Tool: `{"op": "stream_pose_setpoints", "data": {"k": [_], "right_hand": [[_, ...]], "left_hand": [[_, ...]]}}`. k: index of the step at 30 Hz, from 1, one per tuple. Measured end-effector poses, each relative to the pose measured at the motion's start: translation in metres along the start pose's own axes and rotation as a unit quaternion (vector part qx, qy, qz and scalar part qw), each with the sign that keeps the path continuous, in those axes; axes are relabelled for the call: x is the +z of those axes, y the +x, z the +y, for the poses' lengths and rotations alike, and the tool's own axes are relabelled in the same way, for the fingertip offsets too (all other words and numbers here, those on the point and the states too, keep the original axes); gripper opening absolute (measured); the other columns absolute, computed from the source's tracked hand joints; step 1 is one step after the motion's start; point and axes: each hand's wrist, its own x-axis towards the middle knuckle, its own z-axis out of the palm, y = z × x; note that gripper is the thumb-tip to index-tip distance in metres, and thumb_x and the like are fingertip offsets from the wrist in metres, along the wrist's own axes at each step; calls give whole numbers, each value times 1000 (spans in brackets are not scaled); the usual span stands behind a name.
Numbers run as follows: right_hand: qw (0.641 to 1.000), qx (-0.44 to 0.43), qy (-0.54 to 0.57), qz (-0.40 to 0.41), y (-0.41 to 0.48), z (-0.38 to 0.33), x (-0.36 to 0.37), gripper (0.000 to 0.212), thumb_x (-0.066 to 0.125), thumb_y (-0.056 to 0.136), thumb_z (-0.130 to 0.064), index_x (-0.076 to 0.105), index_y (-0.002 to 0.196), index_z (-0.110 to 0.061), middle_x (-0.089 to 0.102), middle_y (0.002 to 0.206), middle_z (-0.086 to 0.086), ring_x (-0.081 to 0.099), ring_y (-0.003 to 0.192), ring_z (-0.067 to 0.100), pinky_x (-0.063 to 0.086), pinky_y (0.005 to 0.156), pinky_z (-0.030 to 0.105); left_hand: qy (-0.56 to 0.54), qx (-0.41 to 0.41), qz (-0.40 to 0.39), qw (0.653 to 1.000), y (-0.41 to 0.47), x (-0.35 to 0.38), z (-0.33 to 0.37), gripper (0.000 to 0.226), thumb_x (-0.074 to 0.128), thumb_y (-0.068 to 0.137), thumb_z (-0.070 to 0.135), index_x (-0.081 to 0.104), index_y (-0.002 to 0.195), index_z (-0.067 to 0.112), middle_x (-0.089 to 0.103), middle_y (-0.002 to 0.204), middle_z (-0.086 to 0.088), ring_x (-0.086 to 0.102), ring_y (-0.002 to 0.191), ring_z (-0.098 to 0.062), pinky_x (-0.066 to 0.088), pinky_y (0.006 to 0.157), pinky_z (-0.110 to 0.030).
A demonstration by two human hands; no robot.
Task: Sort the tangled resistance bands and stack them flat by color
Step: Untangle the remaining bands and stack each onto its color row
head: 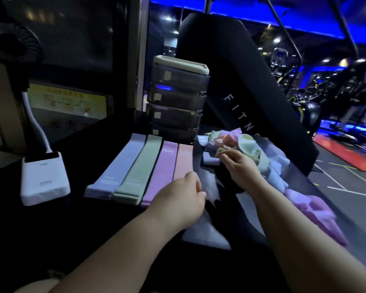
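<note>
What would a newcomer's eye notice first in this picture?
Four flat stacks of pastel bands lie side by side in the middle of the black table. To their right, the right hand pinches into a tangled pile of the same colours. Blue lights glow behind.

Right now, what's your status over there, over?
Left hand beside peach stack, over a blurred pale band, grip unclear. Right hand pinching into tangled pile. Four flat stacks laid. Nothing blocking.

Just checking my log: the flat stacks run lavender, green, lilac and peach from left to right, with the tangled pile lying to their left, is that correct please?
Not quite: in the head view the tangled pile lies to the right of the flat stacks, not their left. The order lavender, green, lilac, peach is correct.
</note>
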Motion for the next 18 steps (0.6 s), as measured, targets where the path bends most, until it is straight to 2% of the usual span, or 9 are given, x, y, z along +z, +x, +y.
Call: {"op": "stream_pose_setpoints", "data": {"k": [3,5,7,10,12,14,15,18], "right_hand": [[996,27,75,26,-24,7,-29,12,61,93,-24,72,90,-25,72,86,-4,66,82,16,52,79,33],[990,31,138,11,-39,6,-47,12,60,95,-16,72,96,-18,70,79,-1,62,68,9,50,64,25],[990,19,140,5,-51,10,-63,11,62,94,-14,72,97,-15,69,77,0,58,59,1,45,54,17],[994,20,88,54,-67,32,-82,8,68,89,-16,73,89,-22,72,80,-5,64,70,9,49,65,20],[992,36,-42,113,-78,56,-94,8,70,86,-21,71,86,-29,73,89,-8,64,89,16,46,79,25],[966,80,-193,155,-88,75,-108,13,68,84,-30,71,96,-34,69,106,-8,56,111,20,39,92,33],[953,122,-232,155,-91,82,-115,20,66,84,-36,70,103,-35,67,114,-6,51,117,22,35,96,36],[930,233,-265,104,-93,101,-131,45,59,84,-51,58,126,-36,54,134,-4,46,126,25,34,100,40]], "left_hand": [[17,26,-35,999,7,22,24,16,48,96,36,46,101,22,63,108,-5,57,104,-29,40,77,-32],[25,38,-52,998,13,35,39,18,48,96,36,47,104,20,62,111,-6,57,106,-30,41,79,-33],[31,51,-64,996,19,47,52,22,48,95,35,46,110,18,61,113,-8,57,107,-31,45,83,-36],[29,67,-82,994,29,67,71,25,50,95,35,46,111,17,61,114,-8,57,106,-31,45,82,-37],[21,71,-92,993,38,81,83,23,52,94,34,48,110,18,61,115,-7,56,108,-30,41,79,-34],[21,79,-95,992,47,96,93,25,55,93,35,49,110,19,62,115,-7,56,110,-30,42,83,-34],[26,86,-93,992,51,103,98,26,56,92,36,51,111,19,62,116,-6,56,111,-29,42,85,-34],[45,103,-81,990,59,124,109,30,58,91,39,55,116,23,61,119,-2,55,115,-26,43,89,-33]]}}
